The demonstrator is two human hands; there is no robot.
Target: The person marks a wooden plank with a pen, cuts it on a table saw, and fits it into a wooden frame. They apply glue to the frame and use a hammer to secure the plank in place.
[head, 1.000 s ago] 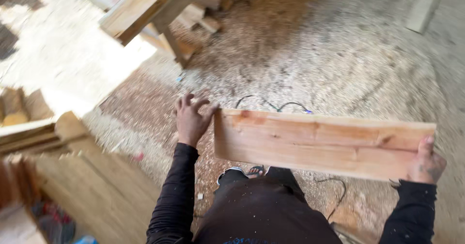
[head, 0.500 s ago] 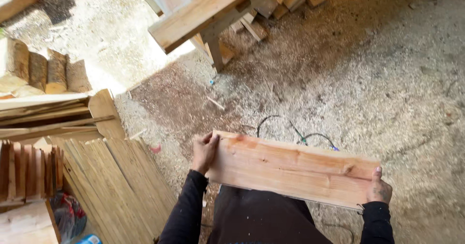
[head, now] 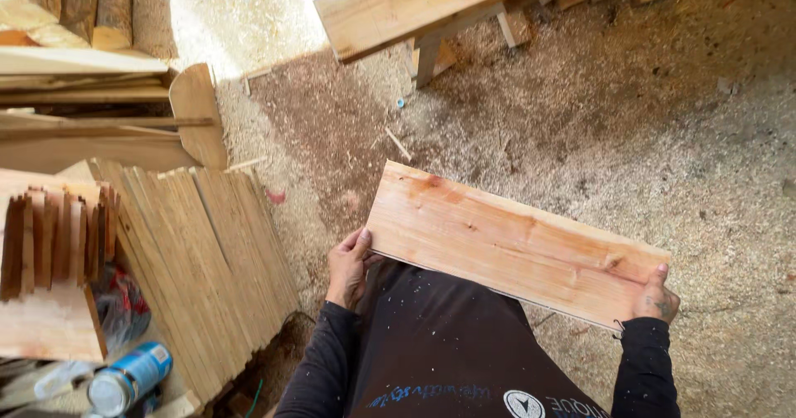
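Item: plank, held in both your hands above the sawdust floor.

Your left hand is closed on the plank's left end, thumb up along its edge; your right hand is clamped on the right end, thumb on the top face. The plank lies flat across your front, tilted so the right end sits lower, clear of the floor. Beside your left arm: slats fanned on edge, a block with short strips stood on it, and a blue can at the lower left corner. Beyond: a beam on supports, logs at the top left corner.
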